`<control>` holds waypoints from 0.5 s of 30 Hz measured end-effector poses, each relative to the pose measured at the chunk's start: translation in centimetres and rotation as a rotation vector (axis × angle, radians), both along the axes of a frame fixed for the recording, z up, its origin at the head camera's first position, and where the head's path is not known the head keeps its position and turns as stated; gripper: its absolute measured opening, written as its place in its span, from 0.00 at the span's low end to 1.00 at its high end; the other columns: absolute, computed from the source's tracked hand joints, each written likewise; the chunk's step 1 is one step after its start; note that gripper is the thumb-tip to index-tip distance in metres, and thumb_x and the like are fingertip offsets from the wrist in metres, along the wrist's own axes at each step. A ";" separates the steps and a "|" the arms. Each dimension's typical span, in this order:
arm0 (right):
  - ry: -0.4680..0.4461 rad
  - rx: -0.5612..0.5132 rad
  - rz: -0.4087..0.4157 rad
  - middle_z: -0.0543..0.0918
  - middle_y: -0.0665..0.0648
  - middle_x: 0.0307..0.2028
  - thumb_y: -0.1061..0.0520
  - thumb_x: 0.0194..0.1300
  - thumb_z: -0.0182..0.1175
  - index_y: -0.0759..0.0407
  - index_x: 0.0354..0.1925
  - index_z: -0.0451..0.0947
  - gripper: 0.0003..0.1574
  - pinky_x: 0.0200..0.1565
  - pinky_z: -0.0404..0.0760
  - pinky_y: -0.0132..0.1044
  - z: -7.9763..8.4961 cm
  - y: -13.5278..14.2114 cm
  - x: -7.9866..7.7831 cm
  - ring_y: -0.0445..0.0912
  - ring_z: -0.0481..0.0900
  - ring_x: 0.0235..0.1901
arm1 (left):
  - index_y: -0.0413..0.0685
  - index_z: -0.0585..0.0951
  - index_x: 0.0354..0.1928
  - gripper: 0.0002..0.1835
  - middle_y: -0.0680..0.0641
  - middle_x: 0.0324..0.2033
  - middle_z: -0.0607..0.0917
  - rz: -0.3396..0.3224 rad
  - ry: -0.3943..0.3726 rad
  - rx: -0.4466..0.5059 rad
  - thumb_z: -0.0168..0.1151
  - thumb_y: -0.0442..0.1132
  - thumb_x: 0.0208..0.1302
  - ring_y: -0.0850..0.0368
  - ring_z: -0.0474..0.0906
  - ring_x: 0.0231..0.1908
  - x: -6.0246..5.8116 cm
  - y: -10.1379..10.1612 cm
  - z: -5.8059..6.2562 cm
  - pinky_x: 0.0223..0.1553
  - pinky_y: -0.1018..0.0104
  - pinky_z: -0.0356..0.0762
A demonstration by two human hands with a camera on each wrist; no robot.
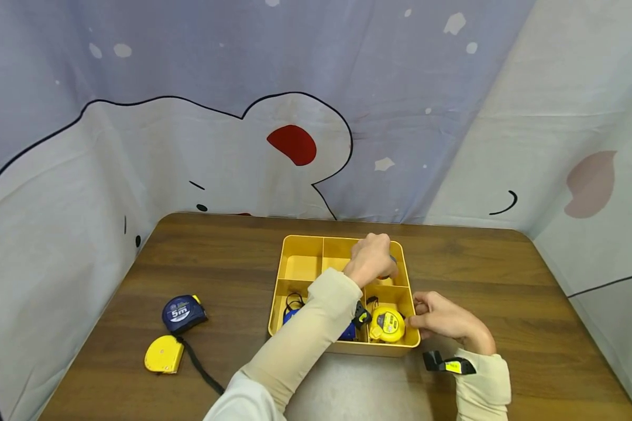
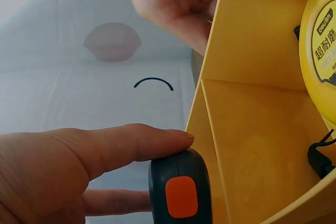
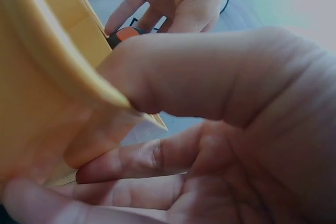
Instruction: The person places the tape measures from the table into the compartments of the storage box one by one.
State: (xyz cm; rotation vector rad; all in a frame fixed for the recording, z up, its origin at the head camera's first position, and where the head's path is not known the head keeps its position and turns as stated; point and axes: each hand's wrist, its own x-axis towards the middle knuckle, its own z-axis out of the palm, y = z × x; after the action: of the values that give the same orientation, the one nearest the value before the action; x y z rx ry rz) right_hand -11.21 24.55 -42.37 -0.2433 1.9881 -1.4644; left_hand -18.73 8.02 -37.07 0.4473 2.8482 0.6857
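Observation:
A yellow box (image 1: 368, 349) with several compartments stands on the table. My left hand (image 1: 370, 257) is over its back right compartment and grips a dark tape measure (image 2: 181, 182) with an orange button, thumb and fingers on its sides. Most of that tape is hidden by the hand in the head view. My right hand (image 1: 447, 316) holds the box's right wall near the front corner, thumb over the rim and fingers outside. A yellow tape measure (image 1: 387, 324) lies in the front right compartment. Blue tape measures (image 1: 349, 332) show partly under my left forearm.
On the wooden table (image 1: 221, 251), left of the box, lie a dark blue tape measure (image 1: 183, 313) and a yellow tape measure (image 1: 164, 354) with a black strap (image 1: 202, 368). A patterned curtain (image 1: 200, 152) hangs behind the table and along its sides.

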 end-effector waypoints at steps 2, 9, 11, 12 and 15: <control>0.010 0.008 0.005 0.75 0.70 0.34 0.66 0.54 0.51 0.78 0.46 0.59 0.23 0.30 0.74 0.45 0.0 0.0 0.0 0.58 0.75 0.32 | 0.51 0.71 0.11 0.12 0.53 0.05 0.60 -0.017 0.004 -0.021 0.67 0.42 0.33 0.60 0.60 0.07 0.0 0.1 0.0 0.07 0.70 0.56; 0.019 0.001 0.008 0.75 0.70 0.34 0.65 0.54 0.51 0.78 0.46 0.58 0.23 0.30 0.74 0.45 -0.1 -0.1 0.1 0.58 0.74 0.33 | 0.51 0.69 0.12 0.11 0.53 0.08 0.58 -0.106 0.001 -0.053 0.63 0.38 0.35 0.60 0.57 0.08 0.0 0.3 -0.3 0.08 0.69 0.55; 0.022 0.003 0.007 0.75 0.70 0.34 0.65 0.54 0.52 0.78 0.46 0.58 0.24 0.30 0.74 0.45 -0.1 -0.1 0.0 0.58 0.75 0.32 | 0.51 0.68 0.12 0.11 0.53 0.09 0.58 -0.134 -0.005 -0.083 0.62 0.38 0.36 0.60 0.56 0.09 0.0 0.2 -0.6 0.09 0.69 0.54; 0.018 -0.003 0.005 0.74 0.70 0.35 0.65 0.54 0.52 0.78 0.47 0.58 0.25 0.30 0.74 0.45 -0.1 -0.1 0.0 0.58 0.74 0.33 | 0.51 0.67 0.12 0.11 0.53 0.10 0.58 -0.148 -0.006 -0.095 0.61 0.38 0.37 0.60 0.56 0.10 -0.1 0.2 -0.7 0.10 0.69 0.54; 0.005 -0.023 -0.005 0.74 0.70 0.36 0.64 0.54 0.52 0.78 0.49 0.56 0.27 0.31 0.74 0.46 -0.1 -0.1 -0.1 0.59 0.74 0.34 | 0.51 0.67 0.13 0.12 0.53 0.10 0.58 -0.174 -0.021 -0.115 0.61 0.40 0.40 0.60 0.55 0.10 -0.3 0.1 -0.9 0.11 0.69 0.53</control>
State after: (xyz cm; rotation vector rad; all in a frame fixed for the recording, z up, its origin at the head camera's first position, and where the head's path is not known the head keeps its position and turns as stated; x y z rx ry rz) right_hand -11.27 24.42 -42.48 -0.2524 1.9778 -1.4924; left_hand -19.00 8.13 -38.00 0.6551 2.7680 0.4890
